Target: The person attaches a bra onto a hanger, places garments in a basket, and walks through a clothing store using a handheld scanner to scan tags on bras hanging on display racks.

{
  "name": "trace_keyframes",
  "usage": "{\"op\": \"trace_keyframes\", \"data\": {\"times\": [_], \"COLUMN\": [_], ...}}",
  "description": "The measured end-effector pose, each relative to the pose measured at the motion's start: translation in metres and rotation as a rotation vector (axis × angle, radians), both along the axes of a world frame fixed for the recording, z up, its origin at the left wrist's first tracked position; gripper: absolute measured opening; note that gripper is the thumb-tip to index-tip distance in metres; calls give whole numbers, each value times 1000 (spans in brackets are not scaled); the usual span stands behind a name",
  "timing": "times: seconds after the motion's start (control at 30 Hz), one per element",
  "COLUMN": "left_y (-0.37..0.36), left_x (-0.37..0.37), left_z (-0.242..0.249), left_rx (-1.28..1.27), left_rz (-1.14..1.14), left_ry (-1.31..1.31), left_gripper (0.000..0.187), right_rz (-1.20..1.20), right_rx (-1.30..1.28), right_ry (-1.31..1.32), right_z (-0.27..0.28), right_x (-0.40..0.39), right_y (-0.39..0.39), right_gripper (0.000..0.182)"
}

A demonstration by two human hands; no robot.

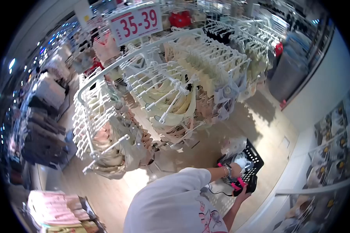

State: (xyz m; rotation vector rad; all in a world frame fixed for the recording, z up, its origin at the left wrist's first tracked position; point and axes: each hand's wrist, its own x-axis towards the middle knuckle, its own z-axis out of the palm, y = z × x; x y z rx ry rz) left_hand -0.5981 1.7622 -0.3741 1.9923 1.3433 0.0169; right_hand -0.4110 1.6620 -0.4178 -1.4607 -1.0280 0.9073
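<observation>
At the lower right, my left hand [235,170], with a watch and a bracelet at the wrist, is over a black perforated basket [255,155]. It is beside pale items [243,161] inside; its fingers are too small and partly hidden to make out. Just below, my right hand [243,194] is wrapped round the edge of a black object with bright pink parts [239,184] at the basket's near side. A thin dark cable [217,192] runs from there towards my white shirt [167,202].
Racks of pale underwear on white hangers [171,93] fill the centre, under a "35-39" sign [136,24]. Dark garments [42,136] hang at the left. Folded pink clothes [52,207] lie at the lower left. More packs [322,167] hang along the right wall.
</observation>
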Motion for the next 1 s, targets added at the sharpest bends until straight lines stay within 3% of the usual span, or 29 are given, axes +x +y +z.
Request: {"op": "trace_keyframes", "data": {"times": [0.1,0.13,0.2,0.3,0.33,0.37,0.43,0.5,0.57,0.6,0.63,0.7,0.77,0.87,0.97,1.0], "left_y": [9,14,25,42,43,44,47,47,50,57,62,71,82,92,110,117], "left_x": [8,2,14,26,26,26,32,35,43,44,46,49,51,56,61,61], "left_z": [4,45,5,-27,-26,-33,-45,-55,-38,-45,-52,-43,-55,-41,-20,-17], "left_rx": [136,-37,60,174,212,249,319,492,448,479,505,381,422,364,253,258], "left_rz": [80,48,75,97,114,166,265,234,390,338,280,350,282,311,339,342], "left_ry": [-23,-34,-73,-103,-165,-146,-114,-204,-216,-181,-150,-96,-109,-96,-20,-22], "left_gripper": [44,41,40,35,34,32,32,33,32,32,32,32,32,36,37,37], "right_rz": [23,6,18,118,106,-3,76,13,-19,39,-7,26,91,136,182,254], "right_rx": [-38,-62,-107,-161,-151,-2,-63,79,154,171,193,133,28,64,-59,-142], "right_ry": [-60,-104,-166,-154,-162,-115,-94,-202,-262,-162,-277,-197,-349,-319,-248,-103], "right_z": [1,2,0,-1,0,0,48,5,-29,-24,-8,-25,-38,-33,-58,-35], "right_x": [12,16,25,39,37,30,19,32,46,47,43,52,66,73,86,85], "right_y": [23,30,43,64,70,73,78,91,105,110,110,124,131,144,166,171], "right_gripper": [32,37,54,59,55,24,27,34,37,38,38,37,66,62,59,57]}}
